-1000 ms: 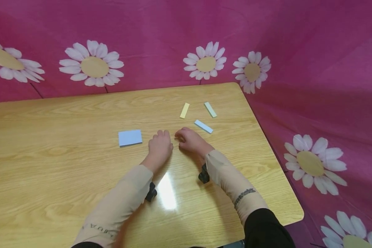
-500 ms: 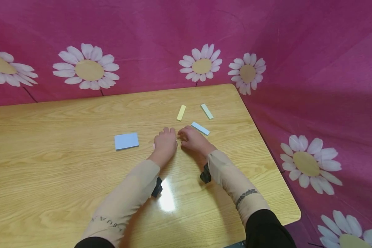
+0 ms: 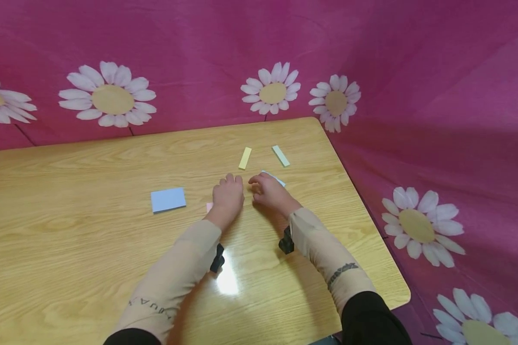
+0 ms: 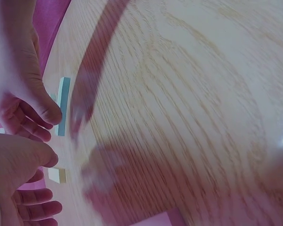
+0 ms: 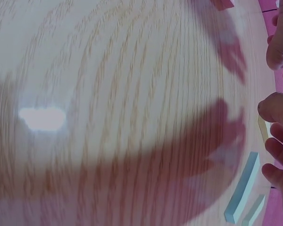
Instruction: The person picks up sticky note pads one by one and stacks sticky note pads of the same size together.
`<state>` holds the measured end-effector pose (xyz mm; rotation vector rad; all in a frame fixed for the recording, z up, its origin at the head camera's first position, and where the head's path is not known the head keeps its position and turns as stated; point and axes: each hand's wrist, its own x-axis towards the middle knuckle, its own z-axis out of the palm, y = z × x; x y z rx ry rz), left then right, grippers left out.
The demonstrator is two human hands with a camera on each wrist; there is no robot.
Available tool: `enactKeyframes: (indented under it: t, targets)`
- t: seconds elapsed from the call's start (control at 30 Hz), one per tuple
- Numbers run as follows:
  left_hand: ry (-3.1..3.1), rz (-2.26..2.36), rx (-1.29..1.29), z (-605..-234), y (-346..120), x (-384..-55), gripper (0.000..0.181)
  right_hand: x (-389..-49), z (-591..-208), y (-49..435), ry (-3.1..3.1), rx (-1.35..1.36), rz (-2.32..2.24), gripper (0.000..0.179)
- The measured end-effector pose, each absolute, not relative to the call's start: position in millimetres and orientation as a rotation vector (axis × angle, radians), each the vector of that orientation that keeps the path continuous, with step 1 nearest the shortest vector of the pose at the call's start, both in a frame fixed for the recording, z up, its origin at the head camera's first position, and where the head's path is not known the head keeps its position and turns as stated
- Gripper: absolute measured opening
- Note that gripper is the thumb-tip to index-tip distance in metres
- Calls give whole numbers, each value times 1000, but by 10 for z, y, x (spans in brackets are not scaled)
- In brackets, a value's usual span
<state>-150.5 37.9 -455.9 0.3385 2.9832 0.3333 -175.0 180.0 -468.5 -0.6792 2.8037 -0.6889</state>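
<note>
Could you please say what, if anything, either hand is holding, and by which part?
Nothing is held: the left hand and the right hand both show no object in their grasp.

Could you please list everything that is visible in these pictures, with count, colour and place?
Table: 1, light wood, beneath the hands
Rectangular pad: 1, blue, left of both hands
Pink piece: 1, pink, beside the left hand, mostly hidden
Yellow strip: 1, yellow, beyond the hands
Green strip: 1, pale green, right of the yellow strip
Blue strip: 1, light blue, just beyond the right hand
Cloth: pink, behind and right of the table
Daisies: 6, white and yellow, on the cloth
Wrist cameras: 2, black, one per wrist
Sleeves: 2, beige and black, on the arms
Left hand: 1, bare, over the table
Right hand: 1, bare, over the table
</note>
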Motion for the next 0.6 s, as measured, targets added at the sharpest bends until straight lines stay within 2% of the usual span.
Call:
enactKeyframes:
  t: [0.2, 0.6]
  targets:
    - [2999, 388, 378, -4574, 414, -1521, 26, -1757, -4657, 1872, 2820, -571, -671, 40]
    - [2967, 419, 417, -4610, 452, -1569, 27, -1778, -4693, 1988, 2876, -525, -643, 41]
